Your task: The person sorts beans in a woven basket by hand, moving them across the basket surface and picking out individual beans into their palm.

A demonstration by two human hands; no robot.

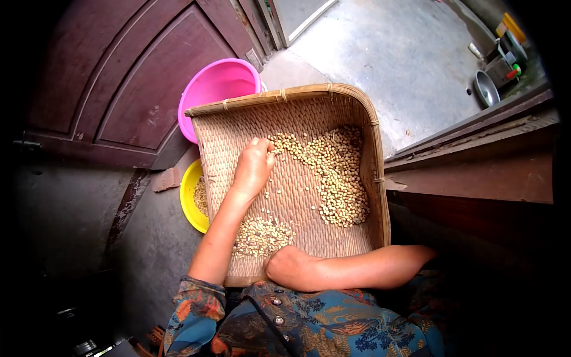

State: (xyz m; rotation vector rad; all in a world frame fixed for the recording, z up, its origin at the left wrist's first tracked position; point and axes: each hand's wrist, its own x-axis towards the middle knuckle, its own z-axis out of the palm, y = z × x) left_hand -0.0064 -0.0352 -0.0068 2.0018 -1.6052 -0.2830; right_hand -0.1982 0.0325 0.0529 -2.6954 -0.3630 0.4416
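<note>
See a dark red door [143, 83] at upper left, then a wide woven tray [223, 134] reaching out from the lap, with a pink basin [208, 83] behind the far left corner and a yellow basin [189, 193] beside the left side. Inside the tray, find a large heap of beans [342, 172] toward the right and a smaller, paler heap [262, 237] at the near left — a few strays between. Notice the left hand [256, 166] at the large heap's left tip, fingers bent inward, and the right hand [288, 266] curled beside the smaller heap, fingertips hidden — cannot tell about any pinch in either.
</note>
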